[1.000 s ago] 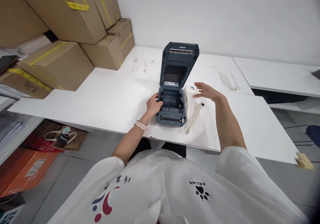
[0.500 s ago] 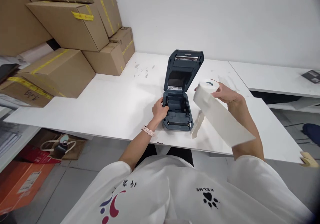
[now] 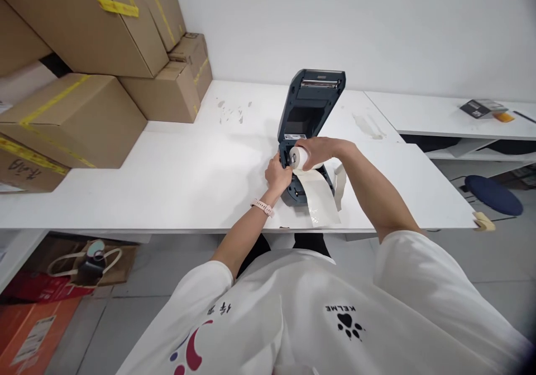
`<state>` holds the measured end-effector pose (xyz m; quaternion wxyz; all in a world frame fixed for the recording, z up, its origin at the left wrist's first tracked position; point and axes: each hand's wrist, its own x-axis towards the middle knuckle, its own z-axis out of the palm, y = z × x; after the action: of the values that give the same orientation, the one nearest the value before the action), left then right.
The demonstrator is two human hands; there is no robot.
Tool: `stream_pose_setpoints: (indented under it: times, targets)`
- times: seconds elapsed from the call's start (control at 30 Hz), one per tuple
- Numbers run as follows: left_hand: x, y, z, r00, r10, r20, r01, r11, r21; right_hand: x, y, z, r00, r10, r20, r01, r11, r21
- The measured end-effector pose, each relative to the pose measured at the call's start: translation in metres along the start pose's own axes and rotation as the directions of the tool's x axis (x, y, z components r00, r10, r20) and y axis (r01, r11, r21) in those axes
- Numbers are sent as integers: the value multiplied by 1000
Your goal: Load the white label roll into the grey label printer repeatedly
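A dark label printer (image 3: pixel 312 104) stands on the white table with its lid raised. My right hand (image 3: pixel 320 150) is closed around a white label roll (image 3: pixel 298 157), which lies sideways over the printer's open bay. From the roll a loose strip of labels (image 3: pixel 320 196) runs forward over the printer's front edge and hangs toward the table's edge. My left hand (image 3: pixel 278 174) grips the printer's left side by the bay, its fingertips close to the roll's end. A torn strip of paper (image 3: pixel 340 185) lies just right of the printer.
Cardboard boxes (image 3: pixel 159 93) with yellow tape are stacked on the table's left. A small dark box (image 3: pixel 481 108) sits on the right-hand table. Below are a blue stool (image 3: pixel 494 195) on the right and an orange box (image 3: pixel 33 330) with a bag (image 3: pixel 92 266) on the left.
My right hand has brought the label roll left from beside the printer to over its bay, turning it on its side. The loose strip now lies across the printer's front. My view has shifted slightly.
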<state>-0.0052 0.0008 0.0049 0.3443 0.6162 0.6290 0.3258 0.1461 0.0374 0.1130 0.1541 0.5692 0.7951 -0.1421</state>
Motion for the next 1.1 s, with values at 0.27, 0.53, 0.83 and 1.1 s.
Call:
stream_pose_setpoints:
  times: [0.27,0.53,0.83,1.1]
  targets:
    - [-1,2,-1,1000,-27,-2,27,999,26,18,-22,17,997,46,55,-41,995,-90]
    - [0,1,1,1000,-18,-20,18,1000,11,22,-20,27,998,53,23,-52,998,-43]
    - [-1,1,3,999,-1,-37,1,1000,9,-62,-21,62,867,-175,-466,288,940,184]
    - [-6,-1,6,996,-2,-92,-2,999,-44,-90,-36,124,826,-193,-529,309,941,139]
